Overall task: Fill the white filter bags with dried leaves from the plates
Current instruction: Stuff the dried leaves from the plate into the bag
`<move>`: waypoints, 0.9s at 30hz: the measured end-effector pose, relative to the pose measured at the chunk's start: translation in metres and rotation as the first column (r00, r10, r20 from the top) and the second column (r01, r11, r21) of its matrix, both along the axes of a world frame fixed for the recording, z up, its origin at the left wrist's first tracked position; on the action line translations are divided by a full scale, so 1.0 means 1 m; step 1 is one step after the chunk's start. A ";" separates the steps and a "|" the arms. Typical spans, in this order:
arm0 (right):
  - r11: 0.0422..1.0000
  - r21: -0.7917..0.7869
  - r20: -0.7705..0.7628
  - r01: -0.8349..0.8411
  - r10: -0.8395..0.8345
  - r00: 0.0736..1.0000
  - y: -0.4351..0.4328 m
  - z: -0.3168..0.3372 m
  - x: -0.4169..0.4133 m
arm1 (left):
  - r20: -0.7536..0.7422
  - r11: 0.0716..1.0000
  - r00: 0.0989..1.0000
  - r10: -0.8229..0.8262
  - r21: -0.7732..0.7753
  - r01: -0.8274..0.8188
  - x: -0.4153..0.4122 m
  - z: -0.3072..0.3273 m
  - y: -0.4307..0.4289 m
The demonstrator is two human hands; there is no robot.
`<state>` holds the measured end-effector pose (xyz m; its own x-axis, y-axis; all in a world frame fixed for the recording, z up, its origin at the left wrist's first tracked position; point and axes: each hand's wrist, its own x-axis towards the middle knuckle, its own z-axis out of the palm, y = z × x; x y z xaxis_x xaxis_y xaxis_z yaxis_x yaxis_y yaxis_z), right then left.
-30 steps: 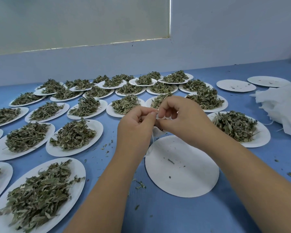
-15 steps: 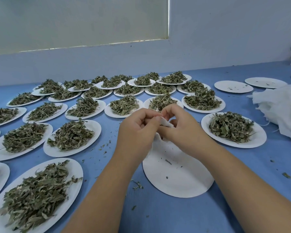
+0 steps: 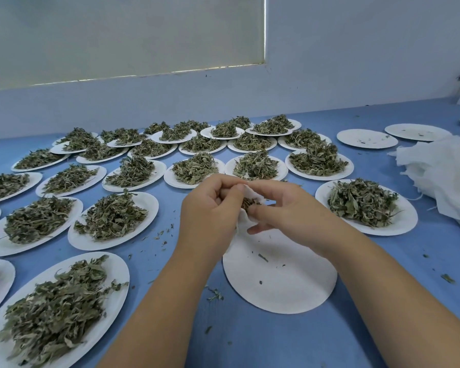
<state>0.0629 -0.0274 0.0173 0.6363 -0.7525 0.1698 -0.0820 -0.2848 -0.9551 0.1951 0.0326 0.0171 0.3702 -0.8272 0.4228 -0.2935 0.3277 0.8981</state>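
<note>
Above table [image 3: 383,301], left hand [image 3: 210,208], right hand [image 3: 284,205] mostly hide filter bag [image 3: 253,192].

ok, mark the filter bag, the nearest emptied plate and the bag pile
filter bag [image 3: 253,193], head view, white upper edge.
nearest emptied plate [image 3: 282,282], head view, bare middle.
bag pile [image 3: 441,176], head view, top of the heap.

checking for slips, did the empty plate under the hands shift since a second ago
No. The empty plate keeps its gap from the full plate on its right; only the camera shifted.
</note>
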 end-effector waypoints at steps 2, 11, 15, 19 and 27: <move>1.000 -0.007 0.003 0.003 -0.003 1.000 0.001 0.000 -0.001 | 0.029 1.000 0.999 0.013 0.010 -0.014 0.000 -0.001 0.000; 0.995 0.007 0.036 0.097 -0.097 0.995 -0.005 0.003 -0.009 | 0.058 0.999 0.997 0.051 -0.009 -0.051 0.000 -0.002 -0.001; 0.983 -0.086 0.000 0.160 -0.160 0.987 -0.005 0.001 -0.007 | 0.092 0.999 0.995 0.046 -0.005 -0.046 -0.001 -0.004 -0.002; 0.966 -0.159 -0.022 0.206 -0.212 0.977 -0.005 0.000 -0.006 | 0.100 1.000 0.995 0.023 0.019 -0.025 -0.002 -0.005 -0.003; 0.910 -0.283 -0.104 0.304 -0.344 0.933 -0.002 -0.004 0.003 | 0.120 0.998 0.991 -0.065 0.014 0.064 -0.005 -0.004 0.000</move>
